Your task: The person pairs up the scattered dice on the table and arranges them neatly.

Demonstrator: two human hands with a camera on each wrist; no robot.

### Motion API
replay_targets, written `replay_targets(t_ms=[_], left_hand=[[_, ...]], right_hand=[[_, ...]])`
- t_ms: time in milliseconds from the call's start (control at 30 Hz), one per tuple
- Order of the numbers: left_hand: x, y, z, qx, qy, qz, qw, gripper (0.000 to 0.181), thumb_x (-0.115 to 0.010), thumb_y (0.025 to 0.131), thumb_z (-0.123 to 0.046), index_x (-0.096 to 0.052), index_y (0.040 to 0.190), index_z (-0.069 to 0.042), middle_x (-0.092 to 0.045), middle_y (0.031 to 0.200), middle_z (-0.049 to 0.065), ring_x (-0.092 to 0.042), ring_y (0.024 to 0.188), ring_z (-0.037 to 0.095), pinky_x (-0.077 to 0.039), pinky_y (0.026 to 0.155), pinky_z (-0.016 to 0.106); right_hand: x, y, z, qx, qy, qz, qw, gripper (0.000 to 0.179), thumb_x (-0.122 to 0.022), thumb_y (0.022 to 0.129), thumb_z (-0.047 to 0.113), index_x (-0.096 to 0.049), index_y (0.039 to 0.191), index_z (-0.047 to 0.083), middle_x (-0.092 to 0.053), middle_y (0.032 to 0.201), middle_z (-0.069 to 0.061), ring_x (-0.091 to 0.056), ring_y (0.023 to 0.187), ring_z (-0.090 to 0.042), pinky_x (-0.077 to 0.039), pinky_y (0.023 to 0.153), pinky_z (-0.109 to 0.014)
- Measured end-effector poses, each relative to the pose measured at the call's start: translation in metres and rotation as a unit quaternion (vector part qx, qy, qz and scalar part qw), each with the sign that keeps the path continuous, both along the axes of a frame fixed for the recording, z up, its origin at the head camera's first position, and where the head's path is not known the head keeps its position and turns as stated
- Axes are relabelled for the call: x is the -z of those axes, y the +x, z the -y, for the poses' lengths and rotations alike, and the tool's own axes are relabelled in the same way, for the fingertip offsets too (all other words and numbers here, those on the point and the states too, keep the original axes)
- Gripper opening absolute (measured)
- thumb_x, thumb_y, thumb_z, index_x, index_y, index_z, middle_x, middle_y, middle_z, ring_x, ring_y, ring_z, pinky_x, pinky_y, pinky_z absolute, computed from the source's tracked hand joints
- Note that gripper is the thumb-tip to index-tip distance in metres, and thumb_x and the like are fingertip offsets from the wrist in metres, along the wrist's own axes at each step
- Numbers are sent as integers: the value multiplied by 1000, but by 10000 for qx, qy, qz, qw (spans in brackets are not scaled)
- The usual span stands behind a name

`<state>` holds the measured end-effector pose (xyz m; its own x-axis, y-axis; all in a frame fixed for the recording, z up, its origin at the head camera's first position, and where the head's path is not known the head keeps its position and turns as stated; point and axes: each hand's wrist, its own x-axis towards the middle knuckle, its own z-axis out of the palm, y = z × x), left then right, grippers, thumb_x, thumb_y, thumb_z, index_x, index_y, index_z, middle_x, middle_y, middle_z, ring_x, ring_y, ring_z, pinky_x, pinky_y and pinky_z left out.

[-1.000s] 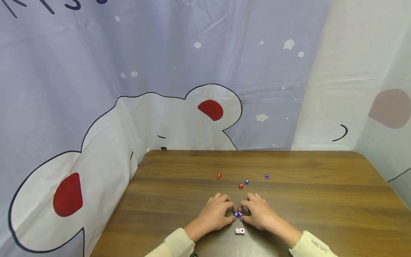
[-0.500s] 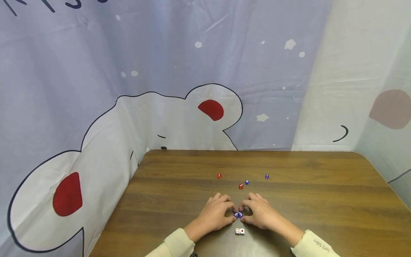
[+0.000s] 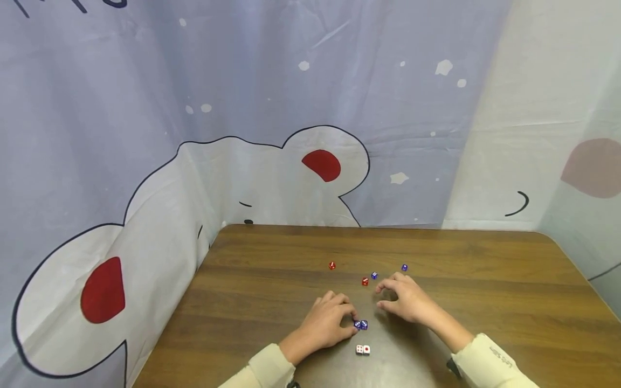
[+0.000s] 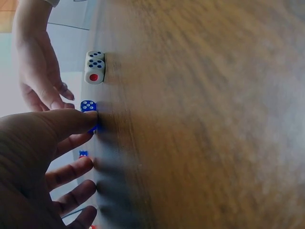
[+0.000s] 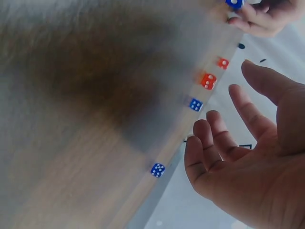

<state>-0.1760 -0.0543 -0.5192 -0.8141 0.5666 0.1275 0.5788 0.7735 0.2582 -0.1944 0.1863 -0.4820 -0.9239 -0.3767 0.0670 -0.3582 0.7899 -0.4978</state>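
Note:
Two blue dice stand side by side near the front middle of the table in the head view. My left hand [image 3: 326, 323] pinches the left blue die [image 3: 357, 325] between thumb and a finger; the right blue die [image 3: 364, 324] adjoins it. In the left wrist view my thumb partly covers a blue die [image 4: 87, 106]. My right hand [image 3: 409, 300] hovers to the right with thumb and fingers spread, holding nothing. Beyond it lie a near blue die [image 3: 374, 275] and a far blue die [image 3: 405, 267].
Closer to my body, a white die [image 3: 359, 350] and another white die [image 3: 366, 350] sit together. A red die [image 3: 365, 281] is beside the near blue die, and another red die [image 3: 332, 265] lies farther left. A printed curtain [image 3: 242, 178] hangs behind the wooden table [image 3: 271, 248].
My right hand has let go of the right blue die and moved away, up and to the right. My left hand has stayed in place at the left blue die.

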Motion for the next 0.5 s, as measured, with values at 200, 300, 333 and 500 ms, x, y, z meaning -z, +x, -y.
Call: replay_targets(t_ms=[200,300,333,500], left_hand=[[-2,1,-1,-52,19,72,10000,22,-81,83,-44,-74,100,-33,-63,114,-13,-50,100,8,-41,83,27],[-2,1,-1,-83,4,89,9999,21,-81,83,-44,-73,99,-33,-63,114,-13,-50,99,8,-41,83,27],[-2,1,-1,-91,-1,91,9999,21,-81,83,-44,-73,99,-33,-63,114,-13,-50,99,8,-41,83,27],[-2,1,-1,-118,-2,135,9998,20,-81,83,-44,-73,99,-33,-63,114,-14,-49,99,8,-40,83,27]], right_hand=[[1,-9,-7,136,-69,-120,9998,24,-81,83,23,-72,105,17,-61,103,-7,-57,97,-26,-49,84,-48],[2,-13,-11,236,-124,-178,9995,24,-80,84,22,-72,106,17,-62,105,-9,-58,99,-28,-49,86,-51],[2,-15,-12,266,-146,-189,9994,24,-80,84,22,-72,106,17,-62,106,-9,-58,100,-29,-49,86,-52],[0,-21,-18,385,-204,-305,9986,25,-79,85,21,-72,108,15,-63,106,-12,-59,101,-32,-48,87,-54]])
